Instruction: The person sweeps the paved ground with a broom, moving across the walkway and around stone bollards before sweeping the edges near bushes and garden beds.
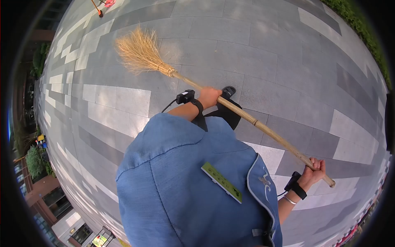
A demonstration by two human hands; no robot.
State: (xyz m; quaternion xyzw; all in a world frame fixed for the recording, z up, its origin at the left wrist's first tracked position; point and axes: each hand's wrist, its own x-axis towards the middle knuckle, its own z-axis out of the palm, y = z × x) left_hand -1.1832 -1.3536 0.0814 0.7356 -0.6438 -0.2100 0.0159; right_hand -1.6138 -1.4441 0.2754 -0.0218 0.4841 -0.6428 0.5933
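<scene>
A straw broom (142,51) with a long bamboo handle stretches diagonally across the head view, its bristles at upper left over the paving. My left hand (210,97) is closed round the handle a short way behind the bristle binding. Farther back, my right hand (314,171) wraps the handle near its butt end, which sticks out past the fingers. Each wrist wears a dark strap with a small black device (186,96). Below the handle is my blue shirt (173,177) with a green badge (222,182). A dark shoe (229,91) shows just beyond my left hand.
Grey and pale paving slabs (304,86) spread all round. A tool with an orange handle (97,8) stands at the top left beside something pink. A green hedge (362,26) borders the upper right; buildings and shrubs (34,161) line the left.
</scene>
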